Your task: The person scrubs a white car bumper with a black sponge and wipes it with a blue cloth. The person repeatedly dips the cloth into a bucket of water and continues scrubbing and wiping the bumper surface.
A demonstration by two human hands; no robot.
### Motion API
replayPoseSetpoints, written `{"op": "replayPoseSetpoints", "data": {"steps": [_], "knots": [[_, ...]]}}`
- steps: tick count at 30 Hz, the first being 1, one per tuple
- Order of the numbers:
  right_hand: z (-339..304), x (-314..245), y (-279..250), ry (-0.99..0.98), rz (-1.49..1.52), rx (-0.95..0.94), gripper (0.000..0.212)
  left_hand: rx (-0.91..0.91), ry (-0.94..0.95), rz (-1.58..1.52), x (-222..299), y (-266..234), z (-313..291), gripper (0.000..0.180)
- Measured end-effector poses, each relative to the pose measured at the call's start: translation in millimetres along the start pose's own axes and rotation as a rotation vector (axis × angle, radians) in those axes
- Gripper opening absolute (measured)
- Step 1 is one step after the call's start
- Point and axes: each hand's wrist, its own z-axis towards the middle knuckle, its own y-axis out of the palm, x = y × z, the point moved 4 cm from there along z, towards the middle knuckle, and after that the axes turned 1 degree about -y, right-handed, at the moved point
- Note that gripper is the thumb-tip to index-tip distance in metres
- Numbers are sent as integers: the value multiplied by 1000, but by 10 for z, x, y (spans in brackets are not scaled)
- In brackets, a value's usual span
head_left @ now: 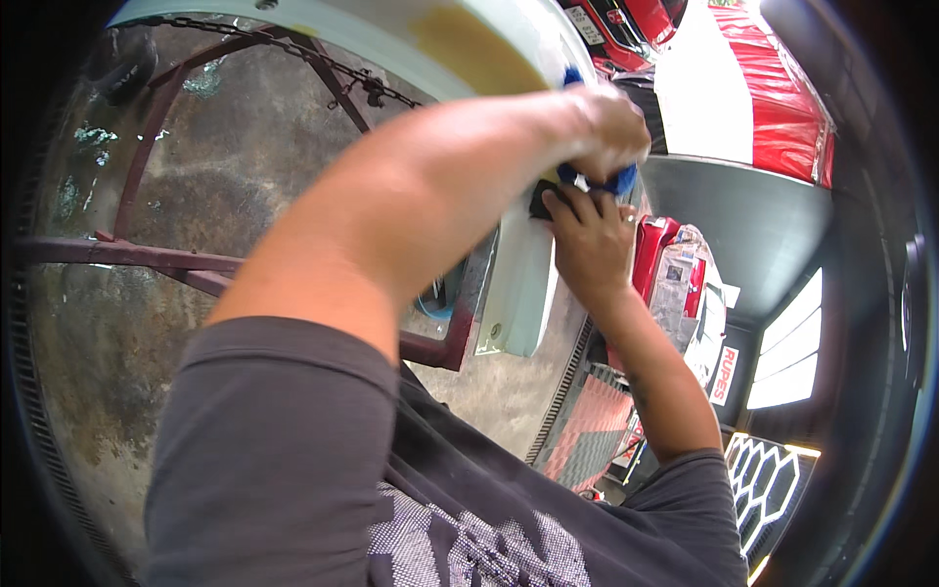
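A pale, whitish-green car body panel [518,284], curved like a bumper, stretches from the top of the view down past my hands. A yellow-brown patch [474,44] marks its upper part. My left hand [608,127], smeared by motion, is closed round a blue cloth [618,182] over the panel; some of the cloth sticks out above and below the fist. Just beneath it, my right hand [593,240] bends its fingers over a small black block [541,200] against the panel's surface. The left forearm hides the middle of the panel.
A dark red metal stand [147,252] is under the panel, with a chain [333,70] across its top. Red cars stand beyond, one [626,29] at the top, another [675,269] partly covered in paper. A floor drain grate [562,396] runs nearby on wet-patched concrete.
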Motion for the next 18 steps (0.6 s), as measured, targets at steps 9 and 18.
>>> {"op": "replayPoseSetpoints", "data": {"steps": [9,18], "knots": [[-44,-32,-75,-49,25,-19,37,88,-261,-163,-477,-202,91,26],[67,54,-32,-72,11,-12,39,124,-393,-199,-564,-160,-39,38]]}}
